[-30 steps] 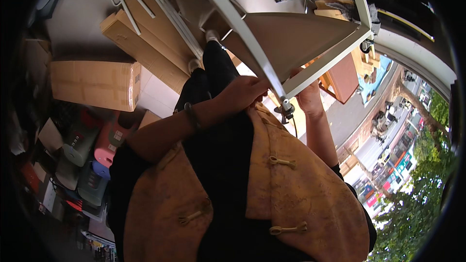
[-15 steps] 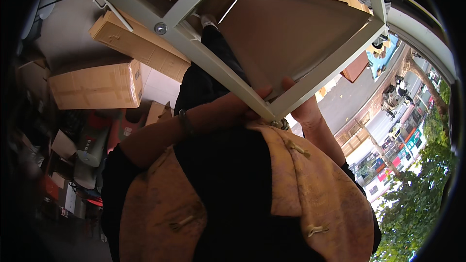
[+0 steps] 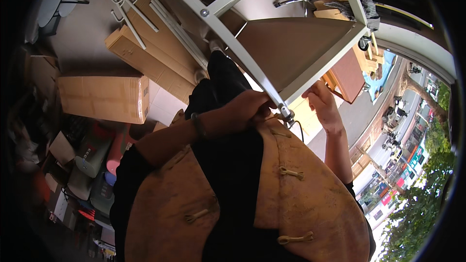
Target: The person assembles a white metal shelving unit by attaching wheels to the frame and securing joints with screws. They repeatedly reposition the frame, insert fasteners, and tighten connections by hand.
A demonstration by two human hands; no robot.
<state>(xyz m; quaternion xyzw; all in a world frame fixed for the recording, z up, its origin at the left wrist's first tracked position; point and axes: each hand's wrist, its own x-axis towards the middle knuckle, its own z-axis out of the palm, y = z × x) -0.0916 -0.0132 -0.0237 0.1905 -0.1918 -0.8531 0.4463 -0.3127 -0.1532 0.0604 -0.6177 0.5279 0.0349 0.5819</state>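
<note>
A white metal frame (image 3: pixel 236 52) with a brown panel (image 3: pixel 291 48) set in it stands tilted in front of me, its near corner close to my body. My left hand (image 3: pixel 255 106) is closed at that corner, fingers curled round the frame's left bar and partly hidden. At the corner tip sits a shiny metal fitting (image 3: pixel 287 114), with a thin dark cord (image 3: pixel 302 130) hanging beside it. My right hand (image 3: pixel 324 106) is raised just off the right rail, fingers curled in. What it pinches, if anything, is too small to make out.
A taped cardboard box (image 3: pixel 104 98) and a flattened carton (image 3: pixel 150 63) lie at left, with white hooked rods (image 3: pixel 130 12) on the floor. Reddish-brown boards (image 3: pixel 347 75) lie beyond my right hand. A caster (image 3: pixel 363 43) is at the frame's far right corner. Stools (image 3: pixel 90 157) crowd the lower left.
My right hand has come away from the rail's underside to the right, and its fingers have curled. The near corner now shows the metal fitting. The view has shifted, and my left hand stays at the corner.
</note>
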